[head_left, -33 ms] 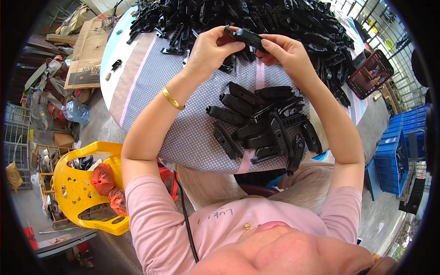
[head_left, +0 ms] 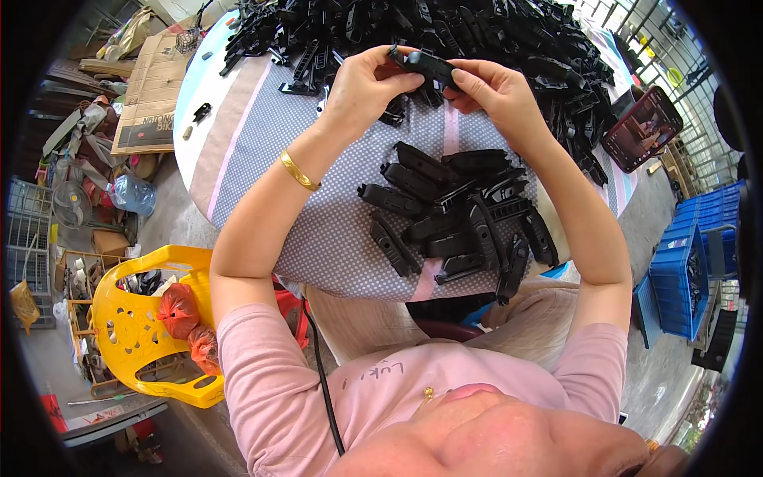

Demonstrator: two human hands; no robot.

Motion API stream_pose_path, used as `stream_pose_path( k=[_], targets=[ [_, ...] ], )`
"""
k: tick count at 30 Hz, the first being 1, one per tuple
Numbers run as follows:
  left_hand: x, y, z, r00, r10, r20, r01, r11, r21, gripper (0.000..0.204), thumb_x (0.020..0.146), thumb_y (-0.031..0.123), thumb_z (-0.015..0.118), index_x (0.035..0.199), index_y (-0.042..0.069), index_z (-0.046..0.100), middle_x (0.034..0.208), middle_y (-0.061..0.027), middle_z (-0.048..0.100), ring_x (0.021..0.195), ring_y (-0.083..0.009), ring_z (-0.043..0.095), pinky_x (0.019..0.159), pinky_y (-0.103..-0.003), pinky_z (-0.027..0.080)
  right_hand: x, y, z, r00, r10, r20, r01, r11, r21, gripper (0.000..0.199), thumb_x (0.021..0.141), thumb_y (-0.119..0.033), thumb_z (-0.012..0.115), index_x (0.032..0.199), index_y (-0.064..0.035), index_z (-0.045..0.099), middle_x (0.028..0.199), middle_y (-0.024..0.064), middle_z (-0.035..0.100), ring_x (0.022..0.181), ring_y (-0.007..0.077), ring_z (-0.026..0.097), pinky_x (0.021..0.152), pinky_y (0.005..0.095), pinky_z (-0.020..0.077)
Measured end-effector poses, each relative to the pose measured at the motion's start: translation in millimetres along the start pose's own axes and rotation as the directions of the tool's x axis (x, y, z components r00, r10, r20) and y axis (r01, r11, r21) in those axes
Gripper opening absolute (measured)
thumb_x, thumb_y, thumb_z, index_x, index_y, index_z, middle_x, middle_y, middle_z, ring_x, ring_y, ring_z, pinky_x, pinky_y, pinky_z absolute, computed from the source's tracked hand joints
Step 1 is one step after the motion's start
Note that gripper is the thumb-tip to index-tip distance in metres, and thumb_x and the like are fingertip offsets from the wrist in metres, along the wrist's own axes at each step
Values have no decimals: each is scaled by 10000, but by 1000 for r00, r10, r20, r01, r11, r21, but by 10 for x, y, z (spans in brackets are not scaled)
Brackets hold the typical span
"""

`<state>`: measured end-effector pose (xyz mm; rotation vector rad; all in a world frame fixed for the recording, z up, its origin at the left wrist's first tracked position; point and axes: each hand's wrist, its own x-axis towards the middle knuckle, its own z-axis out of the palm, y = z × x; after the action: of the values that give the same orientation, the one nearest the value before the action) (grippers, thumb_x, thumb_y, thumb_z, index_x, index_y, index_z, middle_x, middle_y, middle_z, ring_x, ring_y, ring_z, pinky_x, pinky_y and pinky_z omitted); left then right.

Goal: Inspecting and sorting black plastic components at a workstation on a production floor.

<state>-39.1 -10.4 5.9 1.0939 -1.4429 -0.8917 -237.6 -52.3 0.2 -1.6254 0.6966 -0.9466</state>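
Over the far half of the table, a long black plastic part (head_left: 431, 67) with rounded edges is held between both hands. My left hand (head_left: 367, 86) pinches its left end between thumb and fingers. At the opposite end, my right hand (head_left: 497, 94) grips it the same way, with the thumb on top. Nearer to me lies a loose group of similar black plastic parts (head_left: 421, 167), several of them overlapping. A large heap of black plastic pieces (head_left: 509, 40) covers the far side, just beyond my hands.
A dotted cloth (head_left: 318, 230) covers the table. At the right edge a phone (head_left: 644, 129) stands propped up, with blue crates (head_left: 675, 270) beyond it. To the left is a yellow plastic chair (head_left: 119, 318) with red bags (head_left: 179, 310). A black cable (head_left: 322, 374) runs down beside my body.
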Motion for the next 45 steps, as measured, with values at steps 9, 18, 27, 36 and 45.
stream_pose_path(
  k=[9,18,27,36,45],
  targets=[
    [-50,90,61,997,81,-13,-80,996,31,334,786,53,681,1107,-12,613,894,-69,671,781,-80,621,703,-193,503,-13,104,37,952,-304,-26,279,901,-333,315,837,-113,656,1124,3,601,920,80,667,829,117,641,702,214,520],
    [-53,93,44,967,216,134,-239,953,185,328,786,81,691,1098,7,623,840,-90,689,710,-92,629,637,-212,491,22,6,-61,955,-240,173,296,770,-565,465,713,-289,766,1056,-8,625,935,106,657,859,206,632,794,314,484],
    [-72,168,51,917,372,145,-397,813,426,304,751,99,718,1039,31,646,686,-64,661,600,-94,599,596,-215,484,-26,-32,-59,838,-511,188,468,499,-729,385,712,-249,758,992,-12,642,879,128,657,808,256,637,739,322,488],
    [-42,306,-349,877,81,474,-392,691,607,397,674,110,759,1045,55,626,957,-86,587,877,-166,551,773,-292,476,-30,-38,-41,862,-149,484,443,686,-578,298,764,-280,705,856,-1,654,703,80,567,633,164,545,589,296,436],
    [-7,120,-245,895,-67,441,-371,435,820,209,677,61,713,847,31,595,841,-86,538,802,-254,570,736,-352,469,44,138,-149,908,-337,250,343,250,-906,311,775,-208,666,1044,-55,630,1003,44,614,959,234,542,822,339,472]
  ],
)
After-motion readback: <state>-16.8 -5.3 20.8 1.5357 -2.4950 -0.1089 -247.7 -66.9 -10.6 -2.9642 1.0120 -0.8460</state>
